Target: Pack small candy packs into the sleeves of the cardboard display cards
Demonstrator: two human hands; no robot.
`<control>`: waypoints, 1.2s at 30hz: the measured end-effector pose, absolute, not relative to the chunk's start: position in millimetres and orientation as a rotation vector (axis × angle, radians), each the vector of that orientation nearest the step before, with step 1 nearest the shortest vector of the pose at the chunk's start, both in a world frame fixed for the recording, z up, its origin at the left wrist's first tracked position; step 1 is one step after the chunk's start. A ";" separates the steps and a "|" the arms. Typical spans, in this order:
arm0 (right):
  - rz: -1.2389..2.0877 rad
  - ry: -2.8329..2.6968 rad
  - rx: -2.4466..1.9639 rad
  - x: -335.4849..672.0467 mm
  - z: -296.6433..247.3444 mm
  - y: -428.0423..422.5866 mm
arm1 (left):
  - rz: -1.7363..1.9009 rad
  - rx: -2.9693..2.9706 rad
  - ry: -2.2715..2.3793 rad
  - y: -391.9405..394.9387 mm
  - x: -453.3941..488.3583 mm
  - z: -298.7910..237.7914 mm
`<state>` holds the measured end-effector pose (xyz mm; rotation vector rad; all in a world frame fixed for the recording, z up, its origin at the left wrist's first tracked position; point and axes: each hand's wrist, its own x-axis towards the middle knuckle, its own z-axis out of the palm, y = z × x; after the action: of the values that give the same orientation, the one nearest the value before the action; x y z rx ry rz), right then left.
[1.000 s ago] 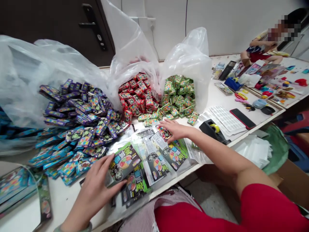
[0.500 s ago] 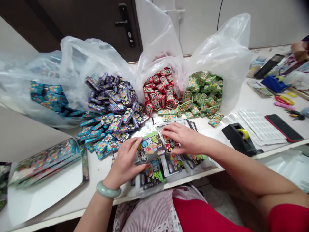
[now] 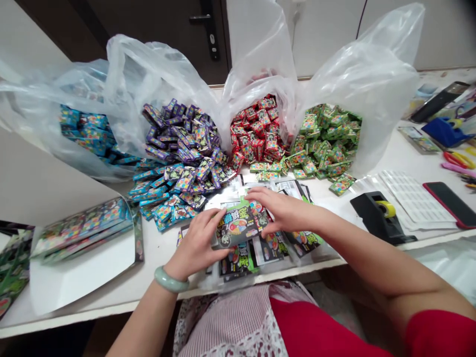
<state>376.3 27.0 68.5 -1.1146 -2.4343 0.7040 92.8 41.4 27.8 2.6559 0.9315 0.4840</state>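
A black printed packet (image 3: 236,229) with a green top edge and colourful round artwork is held over the front of the table. My left hand (image 3: 197,244), with a jade-coloured bangle (image 3: 171,280) on the wrist, grips its left edge between thumb and fingers. At the right side my right hand (image 3: 279,210) is closed on the packet, fingers on top and thumb below. Reddish print shows beside the right fingertips. Under both hands lie more black printed packets (image 3: 301,243) in clear plastic, partly hidden.
Clear bags spill small purple boxes (image 3: 182,131), red boxes (image 3: 260,131), green boxes (image 3: 329,131) and blue boxes (image 3: 148,191). An open white carton (image 3: 85,282) with printed sheets stands left. On the right are a black tape dispenser (image 3: 379,218), paper sheets (image 3: 412,201) and a phone (image 3: 451,203).
The camera view has shifted, so most of the table sits farther right and slightly higher. Both hands keep hold of the packet, with little other movement.
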 end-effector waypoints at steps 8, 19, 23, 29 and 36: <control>0.775 -2.416 -1.019 375.3 68.2 36.9 | 0.531 2.578 0.990 40.2 95.3 25.9; 0.889 -1.902 -1.235 348.2 45.6 22.9 | 0.612 2.582 1.124 33.5 93.7 25.4; 0.790 -1.693 -1.307 341.0 25.1 79.5 | 0.605 2.567 1.202 33.3 74.3 26.5; 0.835 -1.473 -1.550 277.7 5.9 184.6 | 0.610 2.533 1.314 29.8 51.6 25.2; 1.021 -1.137 -1.460 265.2 2.2 198.7 | 0.645 2.485 1.405 27.8 28.3 19.0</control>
<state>265.2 198.7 2.2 -1.4597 -1.1372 1.0212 28.3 27.8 19.0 2.4853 1.4045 0.6447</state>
